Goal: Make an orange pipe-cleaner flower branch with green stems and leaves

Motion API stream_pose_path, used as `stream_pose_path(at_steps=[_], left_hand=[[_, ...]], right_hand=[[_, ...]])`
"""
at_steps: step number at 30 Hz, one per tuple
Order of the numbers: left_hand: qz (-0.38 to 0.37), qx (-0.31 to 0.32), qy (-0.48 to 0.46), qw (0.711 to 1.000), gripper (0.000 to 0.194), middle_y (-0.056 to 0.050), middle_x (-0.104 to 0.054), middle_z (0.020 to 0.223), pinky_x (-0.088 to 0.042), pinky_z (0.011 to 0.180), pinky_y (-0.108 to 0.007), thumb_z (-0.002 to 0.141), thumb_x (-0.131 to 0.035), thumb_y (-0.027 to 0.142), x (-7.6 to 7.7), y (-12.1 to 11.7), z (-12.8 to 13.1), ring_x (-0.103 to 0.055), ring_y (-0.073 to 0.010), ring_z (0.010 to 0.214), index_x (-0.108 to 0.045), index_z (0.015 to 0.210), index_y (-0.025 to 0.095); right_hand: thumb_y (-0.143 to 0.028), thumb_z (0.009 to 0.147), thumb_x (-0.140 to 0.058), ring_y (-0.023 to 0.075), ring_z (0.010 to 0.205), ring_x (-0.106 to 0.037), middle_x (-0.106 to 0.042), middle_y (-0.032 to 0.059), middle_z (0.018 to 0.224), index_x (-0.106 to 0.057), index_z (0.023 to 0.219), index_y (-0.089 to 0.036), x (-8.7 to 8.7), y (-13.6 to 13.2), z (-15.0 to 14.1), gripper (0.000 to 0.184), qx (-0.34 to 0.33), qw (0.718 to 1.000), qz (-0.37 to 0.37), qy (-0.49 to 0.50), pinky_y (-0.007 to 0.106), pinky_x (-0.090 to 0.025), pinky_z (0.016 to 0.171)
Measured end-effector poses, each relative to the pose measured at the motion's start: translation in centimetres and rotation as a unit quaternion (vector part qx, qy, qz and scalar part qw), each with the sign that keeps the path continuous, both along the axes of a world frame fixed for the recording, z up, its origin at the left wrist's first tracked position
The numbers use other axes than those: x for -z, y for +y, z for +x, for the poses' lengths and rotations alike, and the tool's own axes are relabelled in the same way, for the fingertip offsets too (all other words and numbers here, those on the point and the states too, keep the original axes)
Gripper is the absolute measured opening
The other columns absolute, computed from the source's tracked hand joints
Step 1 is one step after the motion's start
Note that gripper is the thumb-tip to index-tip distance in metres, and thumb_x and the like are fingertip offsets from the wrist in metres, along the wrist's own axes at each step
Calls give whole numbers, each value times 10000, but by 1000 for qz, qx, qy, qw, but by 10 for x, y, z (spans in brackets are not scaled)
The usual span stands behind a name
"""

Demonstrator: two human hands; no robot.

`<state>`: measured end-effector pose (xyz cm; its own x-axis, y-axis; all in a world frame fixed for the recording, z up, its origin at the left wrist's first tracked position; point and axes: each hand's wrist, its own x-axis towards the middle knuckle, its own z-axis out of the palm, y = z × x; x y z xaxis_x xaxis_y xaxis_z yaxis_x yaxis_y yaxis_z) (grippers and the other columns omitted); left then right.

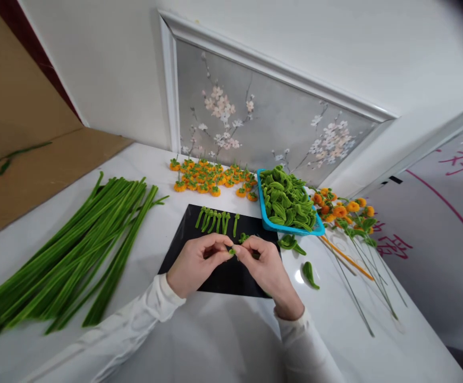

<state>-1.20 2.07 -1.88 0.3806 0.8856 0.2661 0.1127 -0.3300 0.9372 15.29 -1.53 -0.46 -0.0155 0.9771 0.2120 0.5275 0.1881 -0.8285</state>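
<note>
My left hand (201, 260) and my right hand (261, 263) meet over a black mat (225, 279), fingertips pinched together. Between them is a small piece of green pipe cleaner (232, 250), mostly covered by the fingers. A row of short green pipe cleaner pieces with curled tops (215, 219) lies along the mat's far part. Just beyond my right fingers sits another small green curled piece (244, 238). To the right of the mat, green pipe cleaner leaves (291, 244) rest on the white table, and a single leaf (310, 275) lies nearer me.
Long green pipe cleaners (80, 250) are heaped on the left. Orange pipe cleaner flower heads (203, 178) stand at the back. A blue basket (291, 229) holds many green leaves. On the right lie stemmed orange flowers (341, 211), thin wires and an orange stick (351, 259).
</note>
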Motion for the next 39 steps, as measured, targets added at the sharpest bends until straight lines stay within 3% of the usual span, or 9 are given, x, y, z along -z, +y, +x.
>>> stream_pose_path(at_steps=[5, 11, 15, 19, 23, 27, 35, 39], left_hand=[[32, 4, 13, 999, 92, 5, -664, 698, -490, 613, -221, 770, -611, 153, -5, -3, 0, -599, -122, 640, -678, 829, 176], [115, 20, 25, 993, 142, -1, -679, 722, -480, 607, -206, 792, -611, 131, -8, -3, -1, -606, -109, 638, -727, 820, 207], [104, -21, 29, 994, 112, -12, -673, 709, -485, 583, -217, 787, -614, 157, -6, 0, -2, -616, -126, 636, -718, 764, 192], [71, -71, 38, 994, 103, -24, -690, 736, -509, 604, -235, 786, -605, 181, -5, 5, -6, -636, -145, 668, -707, 781, 176], [26, -49, 28, 998, 130, -41, -733, 824, -546, 699, -271, 780, -604, 202, -3, 8, -9, -674, -170, 750, -713, 845, 172], [-12, -58, 10, 998, 226, -17, -718, 752, -555, 714, -279, 758, -614, 202, -4, 8, -9, -673, -162, 707, -668, 971, 151], [76, -102, 98, 987, 326, 31, -674, 702, -514, 719, -274, 760, -568, 108, -9, 3, -11, -647, -144, 669, -550, 1075, 190], [120, -64, 147, 980, 384, 24, -695, 742, -493, 720, -273, 773, -529, 73, -10, 0, -10, -656, -152, 700, -527, 1133, 206]], right_hand=[[-361, 814, -557, 88, 527, -348, -413, -51, 543, -529, 568, -170, -2, 0, 4, 313, -21, 997, -70, -8, 221, -264, 491], [-350, 815, -546, 90, 515, -366, -452, -44, 538, -575, 573, -166, -2, -1, 8, 305, -21, 996, -76, -33, 216, -276, 481], [-296, 864, -502, 99, 548, -444, -507, -30, 593, -599, 638, -171, -3, -3, 3, 275, -32, 998, -23, -41, 212, -327, 502], [-172, 867, -497, 136, 702, -553, -612, 17, 793, -653, 908, -192, -3, -6, -6, 162, -51, 994, 49, -79, 234, -428, 642], [-144, 884, -467, 157, 739, -587, -620, 47, 837, -667, 960, -199, 5, -6, -8, 221, -16, 987, 100, -126, 255, -458, 681], [-176, 901, -472, 173, 725, -606, -646, 56, 827, -653, 986, -182, 13, -7, -8, 200, 29, 979, 118, -164, 269, -461, 682], [-121, 905, -435, 194, 775, -586, -643, 70, 862, -660, 949, -213, 9, -15, -17, 247, 17, 929, 199, -312, 305, -430, 689], [-149, 906, -450, 181, 781, -577, -631, 74, 897, -680, 952, -231, 8, -12, -17, 248, 31, 936, 213, -280, 298, -443, 689]])
